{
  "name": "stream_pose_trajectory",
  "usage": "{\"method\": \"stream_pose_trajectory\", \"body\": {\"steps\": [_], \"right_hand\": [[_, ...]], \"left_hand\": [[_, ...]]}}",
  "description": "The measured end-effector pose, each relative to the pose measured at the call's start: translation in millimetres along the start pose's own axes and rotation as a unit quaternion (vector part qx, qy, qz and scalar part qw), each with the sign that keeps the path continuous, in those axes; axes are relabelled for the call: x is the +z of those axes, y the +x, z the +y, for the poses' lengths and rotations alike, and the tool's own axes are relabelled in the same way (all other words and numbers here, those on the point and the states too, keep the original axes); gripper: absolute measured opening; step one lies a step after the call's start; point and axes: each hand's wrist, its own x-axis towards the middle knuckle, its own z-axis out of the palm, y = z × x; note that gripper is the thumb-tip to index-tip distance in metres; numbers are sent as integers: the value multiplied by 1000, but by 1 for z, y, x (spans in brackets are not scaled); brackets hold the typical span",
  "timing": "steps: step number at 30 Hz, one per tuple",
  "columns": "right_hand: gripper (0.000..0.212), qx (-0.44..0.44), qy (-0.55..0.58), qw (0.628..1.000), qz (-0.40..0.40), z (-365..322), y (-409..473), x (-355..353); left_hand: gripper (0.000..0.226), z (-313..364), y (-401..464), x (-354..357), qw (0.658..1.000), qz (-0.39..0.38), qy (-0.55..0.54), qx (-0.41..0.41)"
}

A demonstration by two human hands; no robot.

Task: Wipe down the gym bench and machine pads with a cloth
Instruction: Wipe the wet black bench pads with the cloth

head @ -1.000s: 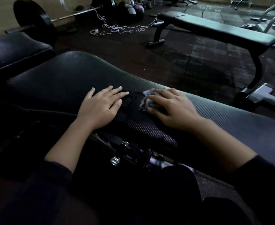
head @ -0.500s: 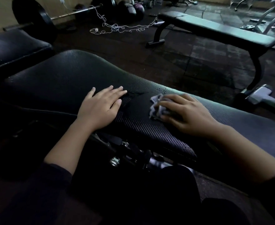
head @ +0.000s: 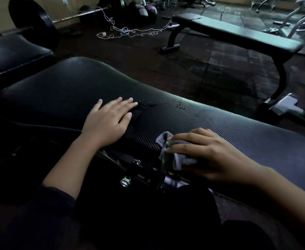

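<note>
Cloth: the small grey cloth point(head: 177, 156) lies bunched under the right hand point(head: 207, 156), at the near edge of the ribbed bench pad point(head: 238, 134), one corner sticking up past the fingertips.
Cloth handling: I would judge it light, soft and limp; it folds on itself, so it is best taken as a wad under the palm, not by a corner.
Right hand: fingers curl over the cloth and clamp it against the pad; the thumb's position I cannot tell.
Left hand: the left hand point(head: 108, 120) rests flat on the pad to the left of the cloth, fingers straight and slightly spread, holding nothing.
Pad surface: dark, finely ribbed vinyl, firm-looking; a wet patch point(head: 144, 107) sits just off the left fingertips and water beads point(head: 178, 103) lie further along, so it is probably slick there.
Job ahead: the beads and the wet patch look not yet wiped.
Under the pad: a metal bracket with a bolt point(head: 125, 181) shows below the near edge.
Room: a second pad point(head: 13, 55) to the left, a flat bench point(head: 238, 33) across the dark rubber floor point(head: 211, 69), a loaded barbell point(head: 32, 24) by the wall, a tangled white cord point(head: 126, 31) on the floor.
</note>
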Motion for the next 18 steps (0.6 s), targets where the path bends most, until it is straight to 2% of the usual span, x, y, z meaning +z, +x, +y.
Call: {"method": "stream_pose_trajectory", "body": {"steps": [4,7,11,15,18], "right_hand": [[38,61,58,992,96,18,8,-17],[47,120,97,978,140,32,13,-27],[62,139,12,976,166,39,25,-24],[64,133,-73,971,186,43,44,-14],[63,123,-47,977,165,44,56,-5]], "left_hand": [[44,3,2,-4,1000,-12,-6,-2],[43,8,4,-9,1000,-7,-14,-3],[44,15,12,-12,1000,-16,-7,-4],[44,18,21,-11,1000,-23,-8,-5],[45,17,27,-10,1000,-23,-11,-4]]}}
